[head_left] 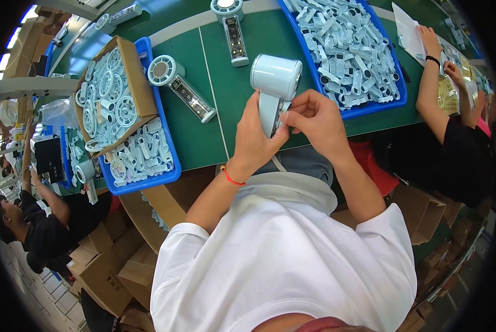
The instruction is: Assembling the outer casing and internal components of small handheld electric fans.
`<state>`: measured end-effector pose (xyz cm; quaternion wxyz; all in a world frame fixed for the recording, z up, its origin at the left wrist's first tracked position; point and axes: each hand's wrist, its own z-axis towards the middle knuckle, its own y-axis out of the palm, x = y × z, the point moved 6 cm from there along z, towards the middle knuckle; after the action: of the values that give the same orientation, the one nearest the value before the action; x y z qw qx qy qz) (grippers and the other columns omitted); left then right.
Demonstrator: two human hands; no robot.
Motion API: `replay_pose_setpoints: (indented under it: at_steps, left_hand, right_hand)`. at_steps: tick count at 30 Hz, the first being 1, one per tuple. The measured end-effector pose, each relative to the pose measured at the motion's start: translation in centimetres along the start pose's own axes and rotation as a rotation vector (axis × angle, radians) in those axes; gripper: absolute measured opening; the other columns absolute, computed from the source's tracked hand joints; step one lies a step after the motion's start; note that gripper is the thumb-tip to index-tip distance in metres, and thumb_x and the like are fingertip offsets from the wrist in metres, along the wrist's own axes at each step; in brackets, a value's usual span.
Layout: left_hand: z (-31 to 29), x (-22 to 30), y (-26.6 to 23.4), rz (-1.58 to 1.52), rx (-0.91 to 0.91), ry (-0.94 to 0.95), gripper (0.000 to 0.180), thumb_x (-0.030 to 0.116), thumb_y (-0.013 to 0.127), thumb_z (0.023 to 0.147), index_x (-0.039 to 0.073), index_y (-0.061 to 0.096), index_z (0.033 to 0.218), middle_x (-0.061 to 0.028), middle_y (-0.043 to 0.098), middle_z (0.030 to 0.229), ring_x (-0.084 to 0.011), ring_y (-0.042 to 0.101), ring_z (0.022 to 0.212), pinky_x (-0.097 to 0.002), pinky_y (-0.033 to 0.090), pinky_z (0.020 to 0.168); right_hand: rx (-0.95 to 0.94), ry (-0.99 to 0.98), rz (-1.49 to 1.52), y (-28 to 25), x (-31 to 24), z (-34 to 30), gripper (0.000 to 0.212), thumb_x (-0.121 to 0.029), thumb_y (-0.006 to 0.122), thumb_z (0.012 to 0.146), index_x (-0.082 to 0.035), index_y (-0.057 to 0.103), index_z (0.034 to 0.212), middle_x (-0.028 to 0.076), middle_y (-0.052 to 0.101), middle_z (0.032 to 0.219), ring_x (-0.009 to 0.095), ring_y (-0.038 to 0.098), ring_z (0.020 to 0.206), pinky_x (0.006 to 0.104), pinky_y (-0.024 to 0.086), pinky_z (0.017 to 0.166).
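Observation:
A pale blue handheld fan (276, 74) is held up in front of me, its drum-shaped head at the top. My left hand (254, 133) is closed around its handle (270, 113), thumb on the near side. At the handle's right edge, where dark inner parts show, my right hand (317, 119) pinches with thumb and forefinger. Whatever is between those fingertips is too small to make out. On the green table (231, 133) beyond lie two similar fans with opened handles showing circuit boards, one on the left (189, 98) and one farther off (234, 36).
At left a blue tray (173, 174) holds pale blue parts, with a cardboard box (142, 91) of ring-shaped grilles on it. Another blue tray (400, 91), heaped with handle covers, stands at right. Co-workers sit on both sides, one arm (433, 94) reaching over the table at right.

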<state>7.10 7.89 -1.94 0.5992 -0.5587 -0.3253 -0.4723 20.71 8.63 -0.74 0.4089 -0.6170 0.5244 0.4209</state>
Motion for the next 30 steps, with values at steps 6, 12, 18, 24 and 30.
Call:
replay_pose_setpoints:
  at_steps: [6,12,18,24,30]
  left_hand:
    - [0.0,-0.1,0.0,-0.054,-0.088,0.044,0.057,0.012,0.064,0.070,-0.005,0.037,0.118,-0.0185,0.058,0.091,-0.0284,0.061,0.078,-0.0347,0.049,0.068]
    - [-0.5,-1.2,1.5,-0.628,-0.214,-0.290,0.041,0.012,0.058,0.076,-0.006,0.039,0.109,-0.0110,0.058,0.072,-0.0124,0.057,0.056,-0.0265,0.045,0.049]
    - [-0.2,-1.0,1.0,-0.445,-0.239,-0.200,0.041,0.013,0.059,0.076,-0.004,0.040,0.108,-0.0082,0.057,0.064,-0.0137,0.057,0.054,-0.0273,0.046,0.049]
    - [-0.1,0.6,1.2,-0.302,-0.234,-0.037,0.069,0.014,0.070,0.069,-0.003,0.032,0.125,-0.0187,0.051,0.109,-0.0269,0.054,0.097,-0.0336,0.043,0.084]
    - [-2.5,-1.5,-3.1,-0.081,0.142,0.068,0.028,0.003,0.059,0.077,-0.001,0.051,0.104,-0.0113,0.052,0.095,-0.0194,0.053,0.080,-0.0278,0.043,0.069]
  right_hand:
    - [-0.224,0.061,0.100,0.2,1.1,1.4,0.035,-0.016,0.074,0.073,0.005,0.056,0.095,0.010,0.062,0.088,0.013,0.060,0.080,0.0252,0.050,0.069]
    - [-0.203,-0.064,0.423,1.7,1.8,0.5,0.075,-0.036,0.074,0.073,0.002,0.040,0.127,0.011,0.049,0.120,0.016,0.051,0.105,0.0296,0.045,0.086]
    - [-0.210,0.033,0.429,1.7,2.4,0.3,0.064,-0.031,0.070,0.078,0.004,0.044,0.123,0.011,0.053,0.114,0.015,0.054,0.100,0.0273,0.046,0.083]
    - [-0.079,-0.103,0.061,2.2,0.8,-0.3,0.039,-0.026,0.070,0.077,0.001,0.057,0.102,0.009,0.060,0.098,0.013,0.053,0.089,0.0266,0.044,0.078]
    - [-0.010,-0.934,0.364,2.5,-4.0,-1.2,0.024,-0.012,0.062,0.080,-0.004,0.056,0.102,0.008,0.059,0.096,0.022,0.057,0.086,0.0317,0.043,0.080]
